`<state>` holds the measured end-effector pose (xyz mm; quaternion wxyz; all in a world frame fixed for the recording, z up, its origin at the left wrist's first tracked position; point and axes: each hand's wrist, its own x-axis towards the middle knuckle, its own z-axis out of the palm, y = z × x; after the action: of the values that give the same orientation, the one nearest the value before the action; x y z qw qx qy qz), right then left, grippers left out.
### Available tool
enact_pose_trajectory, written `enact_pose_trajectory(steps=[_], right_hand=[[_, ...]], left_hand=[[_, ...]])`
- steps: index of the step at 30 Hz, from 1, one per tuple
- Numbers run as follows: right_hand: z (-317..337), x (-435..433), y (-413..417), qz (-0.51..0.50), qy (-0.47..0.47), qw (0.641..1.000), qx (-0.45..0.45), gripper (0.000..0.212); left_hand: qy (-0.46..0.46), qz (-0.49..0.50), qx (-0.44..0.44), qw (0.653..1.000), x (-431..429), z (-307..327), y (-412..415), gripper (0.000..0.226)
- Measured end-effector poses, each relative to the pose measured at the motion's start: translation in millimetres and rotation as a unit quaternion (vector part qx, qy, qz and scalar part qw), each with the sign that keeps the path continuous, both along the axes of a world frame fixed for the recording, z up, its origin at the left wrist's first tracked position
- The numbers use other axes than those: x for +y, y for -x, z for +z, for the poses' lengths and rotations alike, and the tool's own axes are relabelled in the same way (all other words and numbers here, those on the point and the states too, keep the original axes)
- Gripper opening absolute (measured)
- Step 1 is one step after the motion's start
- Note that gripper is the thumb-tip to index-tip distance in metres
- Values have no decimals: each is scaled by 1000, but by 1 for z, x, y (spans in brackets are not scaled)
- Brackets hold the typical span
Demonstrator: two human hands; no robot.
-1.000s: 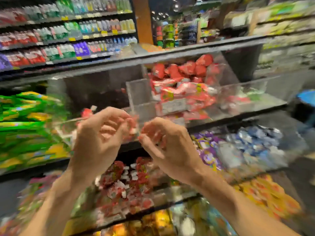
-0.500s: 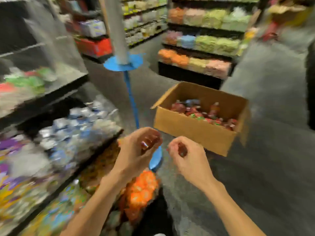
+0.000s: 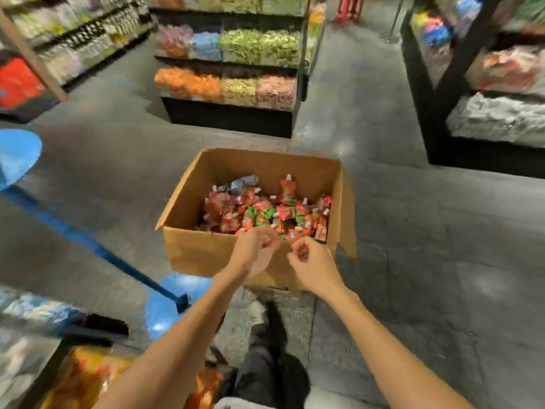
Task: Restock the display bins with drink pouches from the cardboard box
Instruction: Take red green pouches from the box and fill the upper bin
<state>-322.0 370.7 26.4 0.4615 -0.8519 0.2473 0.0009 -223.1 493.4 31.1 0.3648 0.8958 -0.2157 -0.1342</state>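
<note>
An open cardboard box [image 3: 200, 252] stands on the grey floor in front of me. Red and green drink pouches [image 3: 265, 214] with white caps fill its bottom, one standing upright at the back. My left hand [image 3: 256, 252] hovers over the box's near edge with its fingers curled and nothing visible in them. My right hand [image 3: 312, 264] is just beside it, over the near wall, also curled and empty. The display bins [image 3: 35, 320] lie at the lower left, blurred, with orange packets [image 3: 88, 376] in the lowest one.
A blue stand base [image 3: 174, 305] with a slanting blue pole [image 3: 88, 243] sits left of the box. My dark trouser leg and shoe [image 3: 265, 349] are below the box. Candy shelves [image 3: 230, 84] stand beyond it and another unit [image 3: 495, 119] at the right.
My view swung from the red pouch bin on the shelf round and down to the box. Both hands moved from the bin to the box's near edge.
</note>
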Motion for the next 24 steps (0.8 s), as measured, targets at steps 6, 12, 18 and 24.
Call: enact_pose_trajectory(steps=[6, 12, 18, 24], right_hand=[[-58, -15, -132, 3, 8, 994, 108, 9], [-106, -7, -229, 28, -60, 971, 228, 22], [-164, -7, -302, 20, -102, 946, 307, 19], [-226, 0, -347, -45, -143, 920, 363, 32]], left_hand=[[-44, 34, 124, 991, -9, -76, -132, 18], [-115, 118, 192, 967, 17, -135, -241, 35], [-230, 112, 175, 951, 27, -187, -312, 62], [-206, 22, 245, 947, 11, -234, -341, 57]])
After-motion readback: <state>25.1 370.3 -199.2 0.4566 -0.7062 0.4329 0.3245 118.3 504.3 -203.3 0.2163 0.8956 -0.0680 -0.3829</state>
